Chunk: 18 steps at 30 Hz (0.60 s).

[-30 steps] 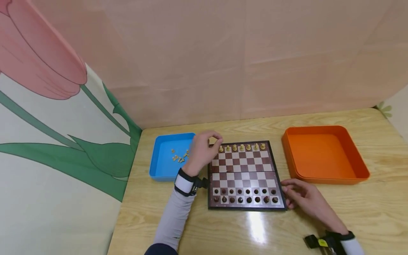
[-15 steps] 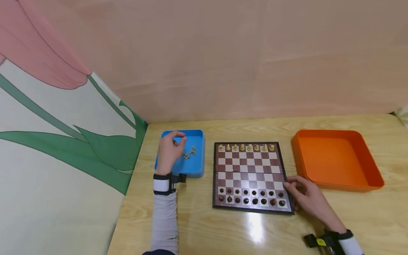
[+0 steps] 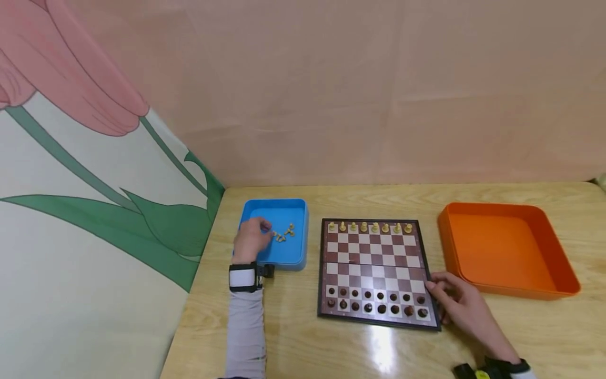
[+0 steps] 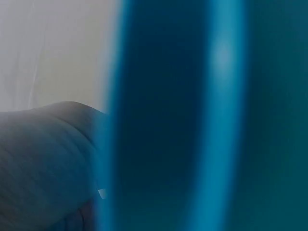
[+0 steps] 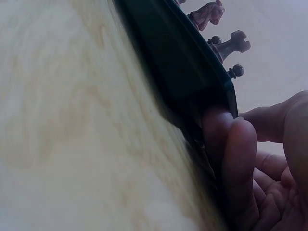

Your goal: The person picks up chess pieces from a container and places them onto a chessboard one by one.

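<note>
- The left hand point(image 3: 251, 239) reaches into the blue tray point(image 3: 298, 247), its grip loosely curled with thumb and fingertips drawn toward each other just beside the small heap of pale pieces point(image 3: 284, 233). Whether a piece sits between the fingertips I cannot tell; the left wrist view is only blurred blue wall and a bit of skin.
- The right hand point(image 3: 456, 302) rests on the desk point(image 3: 544, 337), its grip against the near right corner of the chessboard point(image 3: 374, 271). In the right wrist view the fingers point(image 5: 240, 159) curl against the board's dark edge, thumb apart from them, bracing rather than lifting.
- On the board, a row of pale pieces point(image 3: 374, 227) stands along the edge far from the right grip, and two rows of dark pieces point(image 3: 376, 300) stand just beside it.
- An orange tray point(image 3: 508, 250) lies beyond the right grip, well apart from the left one.
- Risk, as I judge it: the right fingers pressing on the corner could nudge or tip the board, and the dark pieces closest to that grip would topple first.
- Risk: the pale pieces in the tray are tiny and lie touching, so the left grip may scatter them or catch more than one.
- Risk: the left wrist crosses the tray's near wall and could drag the tray toward the board.
</note>
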### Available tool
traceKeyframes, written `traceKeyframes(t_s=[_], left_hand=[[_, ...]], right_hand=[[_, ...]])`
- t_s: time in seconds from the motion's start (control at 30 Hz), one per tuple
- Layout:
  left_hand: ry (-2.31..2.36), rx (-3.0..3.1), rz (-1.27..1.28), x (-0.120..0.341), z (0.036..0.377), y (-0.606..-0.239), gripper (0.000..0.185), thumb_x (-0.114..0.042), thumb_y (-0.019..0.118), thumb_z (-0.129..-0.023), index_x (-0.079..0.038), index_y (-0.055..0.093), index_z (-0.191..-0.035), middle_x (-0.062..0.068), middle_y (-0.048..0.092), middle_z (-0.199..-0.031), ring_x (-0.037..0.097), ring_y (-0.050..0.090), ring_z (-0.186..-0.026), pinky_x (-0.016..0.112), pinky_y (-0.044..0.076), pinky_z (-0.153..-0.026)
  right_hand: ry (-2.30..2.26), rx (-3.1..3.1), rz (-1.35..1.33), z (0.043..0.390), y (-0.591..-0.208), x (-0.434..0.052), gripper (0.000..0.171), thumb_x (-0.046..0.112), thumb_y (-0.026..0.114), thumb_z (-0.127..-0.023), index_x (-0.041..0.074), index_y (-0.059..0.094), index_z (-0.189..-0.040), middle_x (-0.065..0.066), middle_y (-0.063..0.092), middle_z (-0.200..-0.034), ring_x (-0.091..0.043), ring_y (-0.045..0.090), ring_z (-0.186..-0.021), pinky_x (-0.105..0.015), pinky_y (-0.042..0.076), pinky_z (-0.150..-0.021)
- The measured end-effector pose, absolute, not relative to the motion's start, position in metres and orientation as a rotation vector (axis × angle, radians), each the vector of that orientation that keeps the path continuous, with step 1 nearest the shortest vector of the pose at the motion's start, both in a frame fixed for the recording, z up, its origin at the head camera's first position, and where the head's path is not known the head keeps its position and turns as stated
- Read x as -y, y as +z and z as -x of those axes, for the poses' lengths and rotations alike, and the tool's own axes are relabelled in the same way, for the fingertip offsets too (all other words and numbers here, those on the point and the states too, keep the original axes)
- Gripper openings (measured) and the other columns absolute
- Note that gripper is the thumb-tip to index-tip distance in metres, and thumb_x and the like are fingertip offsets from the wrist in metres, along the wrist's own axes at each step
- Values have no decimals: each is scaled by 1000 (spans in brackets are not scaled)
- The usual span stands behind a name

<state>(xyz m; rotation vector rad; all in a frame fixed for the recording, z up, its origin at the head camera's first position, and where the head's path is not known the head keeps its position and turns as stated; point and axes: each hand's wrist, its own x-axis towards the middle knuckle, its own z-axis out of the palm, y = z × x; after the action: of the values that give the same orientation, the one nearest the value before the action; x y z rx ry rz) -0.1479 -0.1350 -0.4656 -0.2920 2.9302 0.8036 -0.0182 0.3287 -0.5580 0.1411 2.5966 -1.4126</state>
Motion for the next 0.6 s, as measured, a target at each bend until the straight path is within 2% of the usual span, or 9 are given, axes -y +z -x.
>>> traceKeyframes(t_s=[0.27, 0.6], left_hand=[[743, -2920, 337, 137, 148, -470, 9, -16, 76, -99, -9, 76, -104, 10, 76, -103, 27, 70, -92, 46, 55, -76], [732, -2899, 310, 139, 148, -474, 5, -16, 76, -100, -12, 74, -101, 8, 75, -100, 25, 69, -89, 43, 53, -75]], right_hand=[[-1441, -2623, -97, 17, -562, -330, 42, 34, 62, -110, 2, 61, -138, -11, 71, -93, -18, 60, -55, -33, 54, -49], [-1449, -2625, -49, 17, -565, -333, 41, 29, 63, -110, 0, 60, -139, -10, 71, -93, -17, 59, -54, -32, 53, -50]])
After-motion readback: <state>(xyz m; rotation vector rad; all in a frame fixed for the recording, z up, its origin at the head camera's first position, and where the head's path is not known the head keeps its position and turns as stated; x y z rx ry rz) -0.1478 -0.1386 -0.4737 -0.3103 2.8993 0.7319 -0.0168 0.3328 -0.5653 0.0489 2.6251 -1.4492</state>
